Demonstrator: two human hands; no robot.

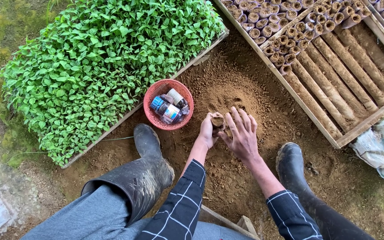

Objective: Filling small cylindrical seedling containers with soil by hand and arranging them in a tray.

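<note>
Soil-filled tube (218, 121) between both hands (227, 131)

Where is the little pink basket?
In the head view, the pink basket sits on the dirt left of the left hand, just beyond the left boot and against the edge of the seedling bed.

Dry, crumbly brown soil (227, 89) looks matt and grainy. The red basket (154, 95) is woven plastic, its bottles (167, 109) glossy. Rubber boots (150, 169) shine dully under smeared mud. The frame (365, 124) is rough, weathered wood; the sleeves (185, 200) are soft checked cloth.
</note>
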